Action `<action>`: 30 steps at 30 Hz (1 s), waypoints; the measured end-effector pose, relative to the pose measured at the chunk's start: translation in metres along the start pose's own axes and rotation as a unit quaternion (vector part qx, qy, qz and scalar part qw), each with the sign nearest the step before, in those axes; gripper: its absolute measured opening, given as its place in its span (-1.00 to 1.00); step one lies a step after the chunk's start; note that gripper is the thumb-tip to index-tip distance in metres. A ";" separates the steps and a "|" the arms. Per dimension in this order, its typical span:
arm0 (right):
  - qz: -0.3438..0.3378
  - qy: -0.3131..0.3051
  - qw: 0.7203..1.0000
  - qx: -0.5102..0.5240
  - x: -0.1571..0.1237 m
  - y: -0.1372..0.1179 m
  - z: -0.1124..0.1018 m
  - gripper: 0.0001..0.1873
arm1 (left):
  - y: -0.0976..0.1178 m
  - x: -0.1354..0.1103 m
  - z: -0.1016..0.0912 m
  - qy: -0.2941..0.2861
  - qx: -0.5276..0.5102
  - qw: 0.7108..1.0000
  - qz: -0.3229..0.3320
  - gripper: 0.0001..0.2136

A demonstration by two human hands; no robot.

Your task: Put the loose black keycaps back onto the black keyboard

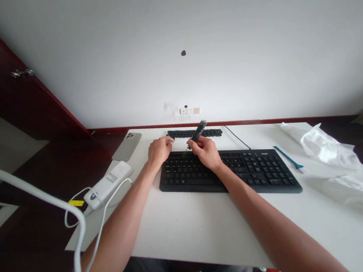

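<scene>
A black keyboard (250,171) lies across the white table (190,229). My right hand (206,152) is closed around a dark keycap-puller tool (198,131), its wire end pointing down at the keyboard's top left keys. My left hand (159,149) rests at the keyboard's top left corner, fingers curled with the tips pinched together; what they hold, if anything, is too small to name. Behind the keyboard lies a row of removed black keycaps (195,133).
A phone (127,146) lies face down at the table's left edge. A white power bank (108,184) with white cables sits near the left edge. A blue brush (287,158) and crumpled white plastic wrapping (328,147) lie at the right. A white wall stands behind.
</scene>
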State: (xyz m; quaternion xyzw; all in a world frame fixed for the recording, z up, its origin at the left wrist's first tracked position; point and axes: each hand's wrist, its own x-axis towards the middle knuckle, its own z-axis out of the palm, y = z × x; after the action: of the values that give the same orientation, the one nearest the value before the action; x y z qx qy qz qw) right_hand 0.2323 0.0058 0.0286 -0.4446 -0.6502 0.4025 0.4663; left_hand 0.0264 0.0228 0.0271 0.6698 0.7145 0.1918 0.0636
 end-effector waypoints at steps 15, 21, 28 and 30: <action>0.004 -0.003 1.000 0.002 -0.001 -0.003 0.000 -0.64 | -0.001 0.000 0.001 0.004 -0.004 1.000 -0.002 -0.71; 0.013 -0.010 1.000 0.017 -0.001 -0.004 0.000 -0.64 | 0.001 -0.002 -0.002 0.016 -0.004 1.000 0.003 -0.73; -0.003 -0.019 0.998 0.057 0.002 -0.004 -0.002 -0.63 | 0.010 -0.011 -0.010 0.051 -0.036 0.998 0.029 -0.74; -0.004 -0.015 0.998 0.057 0.002 -0.004 -0.003 -0.61 | 0.016 -0.016 -0.014 0.056 -0.057 0.996 0.039 -0.74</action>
State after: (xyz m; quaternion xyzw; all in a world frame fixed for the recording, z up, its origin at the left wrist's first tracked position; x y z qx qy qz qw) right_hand 0.2340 0.0069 0.0341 -0.4085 -0.6351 0.4438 0.4826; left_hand 0.0378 0.0047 0.0425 0.6805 0.6783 0.2718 0.0547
